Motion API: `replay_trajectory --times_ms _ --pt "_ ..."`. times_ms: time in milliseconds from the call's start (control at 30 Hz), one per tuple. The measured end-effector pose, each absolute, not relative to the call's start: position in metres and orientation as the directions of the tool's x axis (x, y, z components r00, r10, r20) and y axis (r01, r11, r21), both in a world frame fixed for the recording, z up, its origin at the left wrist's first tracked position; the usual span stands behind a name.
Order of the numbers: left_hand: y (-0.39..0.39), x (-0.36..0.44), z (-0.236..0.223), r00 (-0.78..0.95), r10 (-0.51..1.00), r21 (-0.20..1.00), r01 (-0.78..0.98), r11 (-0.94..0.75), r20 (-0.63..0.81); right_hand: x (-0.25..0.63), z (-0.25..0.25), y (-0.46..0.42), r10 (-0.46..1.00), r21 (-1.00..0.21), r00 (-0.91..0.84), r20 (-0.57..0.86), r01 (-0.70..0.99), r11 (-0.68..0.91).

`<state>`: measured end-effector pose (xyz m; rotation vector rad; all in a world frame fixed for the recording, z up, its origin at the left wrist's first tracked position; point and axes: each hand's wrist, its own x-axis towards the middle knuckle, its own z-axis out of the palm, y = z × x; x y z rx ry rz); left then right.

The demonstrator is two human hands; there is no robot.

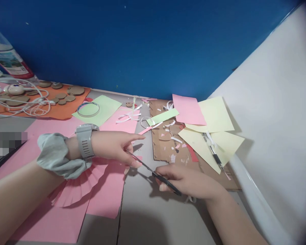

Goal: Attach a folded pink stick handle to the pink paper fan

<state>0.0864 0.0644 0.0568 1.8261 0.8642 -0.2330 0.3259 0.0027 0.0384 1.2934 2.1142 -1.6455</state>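
We've got fairly bright, soft light, apparently from above, source out of shot. Below & left of our bare right hand point(186, 178), dark shadow lies on the smooth grey tabletop point(136, 199); nearer us, a broad soft-edged one. The black-handled metal scissors point(172, 186) in that hand show little detail. Far rt of it, the smooth white wall point(277, 85) fades into dark vignetting. Well left of our bare left hand point(114, 146), wide-angle distortion tilts the clear plastic bottle w/ printed label point(12, 61); pixelated patch point(6, 148) nearer us.
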Motion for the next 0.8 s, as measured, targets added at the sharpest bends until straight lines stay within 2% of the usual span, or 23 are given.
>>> replay_trajectory --times_ms 133,367,467,633,700,800 --pt "0.063 0.088 0.057 0.718 0.464 0.735 0.652 -0.186 -0.519 0.326 0.037 0.003 0.499 -0.721 -0.616 -0.61 0.692 -0.028" --pt "0.063 0.087 0.063 0.711 0.468 0.737 0.655 -0.167 -0.526 0.33 0.036 0.003 0.487 -0.76 -0.666 -0.566 0.65 0.005" --pt "0.065 0.083 0.07 0.705 0.498 0.736 0.653 -0.179 -0.504 0.334 0.039 0.004 0.503 -0.768 -0.648 -0.573 0.638 -0.054" --pt "0.067 0.077 0.082 0.707 0.556 0.725 0.643 -0.248 -0.437 0.338 0.043 0.005 0.606 -0.756 -0.554 -0.571 0.643 -0.124" --pt "0.068 0.076 0.082 0.727 0.564 0.726 0.62 -0.298 -0.39 0.337 0.04 0.006 0.715 -0.781 -0.496 -0.492 0.614 -0.111" --pt "0.068 0.076 0.077 0.721 0.603 0.714 0.616 -0.333 -0.341 0.335 0.031 0.009 0.908 -0.779 -0.285 -0.306 0.624 -0.067"
